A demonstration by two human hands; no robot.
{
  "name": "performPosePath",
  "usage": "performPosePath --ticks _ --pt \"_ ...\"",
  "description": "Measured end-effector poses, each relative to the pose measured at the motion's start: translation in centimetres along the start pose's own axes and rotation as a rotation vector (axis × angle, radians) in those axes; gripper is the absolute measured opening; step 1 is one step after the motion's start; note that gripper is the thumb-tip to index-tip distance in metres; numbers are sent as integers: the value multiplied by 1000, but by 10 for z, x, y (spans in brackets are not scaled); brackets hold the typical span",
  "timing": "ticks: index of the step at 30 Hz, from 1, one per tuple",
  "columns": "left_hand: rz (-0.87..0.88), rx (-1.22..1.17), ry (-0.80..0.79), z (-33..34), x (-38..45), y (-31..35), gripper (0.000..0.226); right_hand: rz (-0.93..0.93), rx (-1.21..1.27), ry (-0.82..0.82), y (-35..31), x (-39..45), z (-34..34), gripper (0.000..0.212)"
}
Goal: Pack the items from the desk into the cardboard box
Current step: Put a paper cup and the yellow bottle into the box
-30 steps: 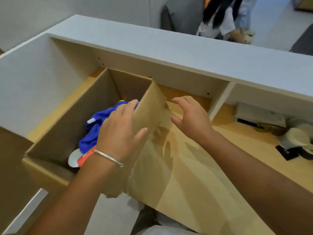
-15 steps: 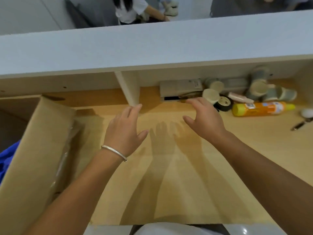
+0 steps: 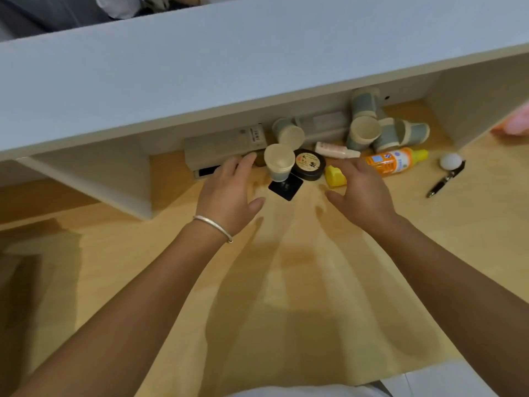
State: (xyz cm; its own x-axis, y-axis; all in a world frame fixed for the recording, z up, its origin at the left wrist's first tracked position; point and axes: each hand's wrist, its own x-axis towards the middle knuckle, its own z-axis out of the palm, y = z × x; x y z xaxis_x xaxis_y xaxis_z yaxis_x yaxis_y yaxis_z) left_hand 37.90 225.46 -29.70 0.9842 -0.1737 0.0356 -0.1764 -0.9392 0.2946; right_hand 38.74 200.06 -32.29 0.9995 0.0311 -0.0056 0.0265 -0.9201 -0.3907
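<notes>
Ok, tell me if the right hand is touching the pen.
Apart. The head view shows bare desk between the right hand and the pen.

Round black tin with white brush-style characters on its lid, too blurred to read, orange plastic bottle with blue-and-white label, print illegible, grey flat device with small unreadable sticker

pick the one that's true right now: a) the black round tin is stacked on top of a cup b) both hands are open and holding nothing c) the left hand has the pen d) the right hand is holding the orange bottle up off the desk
b: the left hand and right hand both hover open over the desk with spread fingers and nothing in them; the orange bottle and pen lie on the desk untouched.
</notes>
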Motion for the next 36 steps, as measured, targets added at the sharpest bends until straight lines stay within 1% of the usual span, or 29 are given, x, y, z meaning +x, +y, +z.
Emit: performPosePath --ticks 3,6,9,11,14,17,19,21,24,27,31,36 --pt "7 -51 -15 18 36 13 80 19 -34 -19 27 15 0 61" --pt "12 -57 -61 37 69 22 83 27 -128 -72 47 32 1 67" --pt "19 -39 -102 57 93 25 88 -34 -233 -143 62 52 4 74" --pt "10 -42 -166 69 105 26 92 -70 -289 -184 69 63 6 75" --pt "4 -9 -210 82 113 24 91 -112 -338 -227 76 72 12 72" --pt "20 12 -153 90 111 19 78 -133 -358 -200 78 73 18 62" --pt "17 -4 -111 89 106 17 71 -131 -358 -183 78 72 18 55" --pt "10 -12 -72 83 97 16 69 -136 -371 -202 76 68 18 53" --pt "1 -22 5 66 79 11 68 -140 -373 -239 67 54 17 54" --pt "-39 -54 27 45 52 2 68 -137 -359 -258 50 34 16 58" --pt "-57 -62 62 17 2 -17 71 -162 -284 -280 13 8 13 62" --pt "-129 -25 120 -24 -68 -48 73 -285 -207 -261 -57 -23 11 65"
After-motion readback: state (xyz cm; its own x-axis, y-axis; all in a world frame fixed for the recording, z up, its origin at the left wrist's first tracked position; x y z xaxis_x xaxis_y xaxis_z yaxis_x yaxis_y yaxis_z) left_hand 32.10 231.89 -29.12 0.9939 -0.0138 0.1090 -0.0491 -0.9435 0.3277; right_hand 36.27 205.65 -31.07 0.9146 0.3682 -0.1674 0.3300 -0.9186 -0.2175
